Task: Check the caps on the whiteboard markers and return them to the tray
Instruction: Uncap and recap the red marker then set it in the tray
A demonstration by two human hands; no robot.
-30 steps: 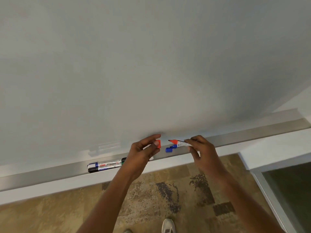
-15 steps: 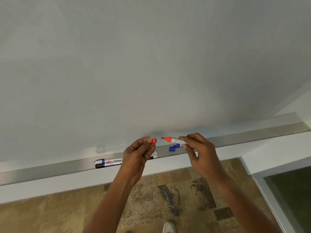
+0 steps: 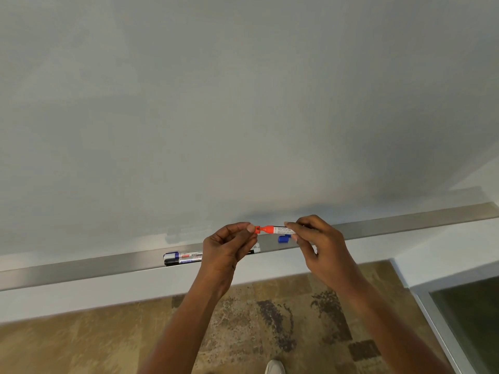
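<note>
My right hand [image 3: 322,247] pinches the white barrel of a red marker [image 3: 275,229], held level just above the metal tray [image 3: 108,265]. Its red tip points left and meets the red cap [image 3: 257,229], which my left hand [image 3: 229,249] grips between thumb and fingertips. On the tray, a blue-capped marker [image 3: 183,255] and a black marker [image 3: 181,261] lie side by side to the left of my left hand. A blue marker [image 3: 283,239] lies on the tray below the red one, mostly hidden by my right hand. Behind my left hand the end of another marker [image 3: 255,250] pokes out.
The whiteboard [image 3: 243,103] fills the upper view, with the tray running along its lower edge. Below lies patterned brown carpet [image 3: 81,346], with a white shoe tip [image 3: 275,367]. A glass panel with a metal frame [image 3: 432,325] stands at the lower right.
My hands have come together: the red cap, about a cap's length from the marker tip a second ago, now touches the tip. Both hands have risen slightly above the tray.
</note>
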